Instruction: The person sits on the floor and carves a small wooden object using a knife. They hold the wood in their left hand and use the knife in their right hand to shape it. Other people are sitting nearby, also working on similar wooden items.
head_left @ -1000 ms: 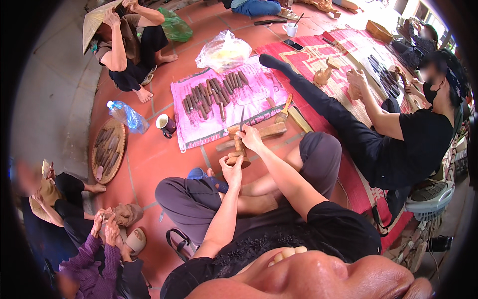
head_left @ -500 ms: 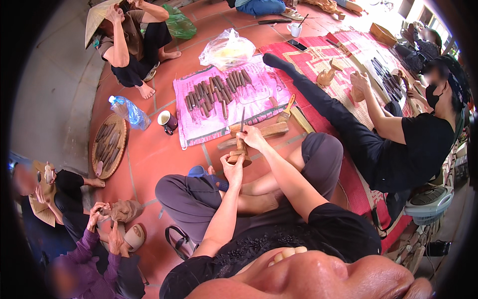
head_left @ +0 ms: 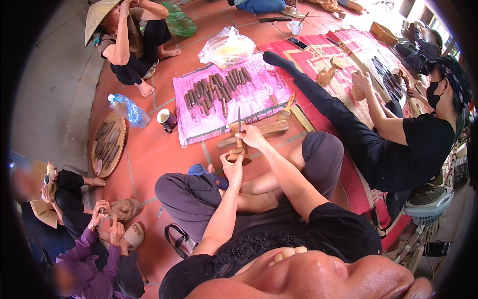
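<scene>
Outdoors, seemingly: terracotta tile floor (head_left: pixel 149 154), pink cloth (head_left: pixel 259 99), red mat (head_left: pixel 318 57).

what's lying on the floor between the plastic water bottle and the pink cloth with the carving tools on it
In the head view, a dark mug with a pale inside stands on the red tiles between the water bottle and the pink cloth, close to the cloth's left edge.

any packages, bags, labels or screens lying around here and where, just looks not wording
Clear plastic bag: on the tiles above the pink cloth, bulging, with pale yellow contents.
Green bag: top, beside the seated person in the cone hat, crumpled and shiny.
Plastic bottle: lying left of the dark mug, clear with a blue cap and bluish wrap.
Phone: flat on the red mat, dark screen.
</scene>
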The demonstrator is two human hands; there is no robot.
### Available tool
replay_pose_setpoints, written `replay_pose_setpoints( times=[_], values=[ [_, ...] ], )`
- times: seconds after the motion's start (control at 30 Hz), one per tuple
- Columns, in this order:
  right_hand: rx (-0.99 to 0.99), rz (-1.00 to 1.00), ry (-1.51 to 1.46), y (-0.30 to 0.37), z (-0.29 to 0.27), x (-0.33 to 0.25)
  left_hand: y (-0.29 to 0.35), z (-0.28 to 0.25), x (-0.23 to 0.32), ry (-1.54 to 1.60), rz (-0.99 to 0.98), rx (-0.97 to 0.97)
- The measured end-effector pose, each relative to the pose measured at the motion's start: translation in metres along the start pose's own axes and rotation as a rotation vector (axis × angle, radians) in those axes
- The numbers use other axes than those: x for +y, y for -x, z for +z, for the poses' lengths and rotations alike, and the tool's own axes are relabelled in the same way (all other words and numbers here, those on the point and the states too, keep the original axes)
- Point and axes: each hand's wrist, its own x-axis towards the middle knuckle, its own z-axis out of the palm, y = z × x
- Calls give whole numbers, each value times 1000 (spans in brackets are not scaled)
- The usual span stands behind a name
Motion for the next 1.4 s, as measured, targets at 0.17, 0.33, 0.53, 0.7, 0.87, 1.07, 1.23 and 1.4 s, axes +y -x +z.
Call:
replay_pose_setpoints(
  times=[0.17, 0.33, 0.53, 0.7, 0.87, 1.07, 1.23, 1.4],
  values=[
    [69, 43, -195, -2, 2, 1, 2, 1, 2, 36, -15, -9],
    [-83, -29, -82, 2, -4, 3, -2, 1, -5, 33, -16, -7],
    [30, 62, -197, 3, -4, -13, 0, -2, -3, 35, -11, -5],
    [-22, -11, -78, 2, -4, 1, -1, 2, -4, 28, -7, -10],
    [16, 31, -63, 0, 2, -9, -2, -2, -9, 55, -12, -2],
    [27, -29, -77, 0, 1, 2, -1, 0, -3, 62, -4, -9],
    [31, 19, -13, 0, 0, -4, -1, 1, -1, 47, -8, -11],
    [49, 21, -178, 4, -4, -9, -3, 0, -8, 51, -22, -19]
  ],
)
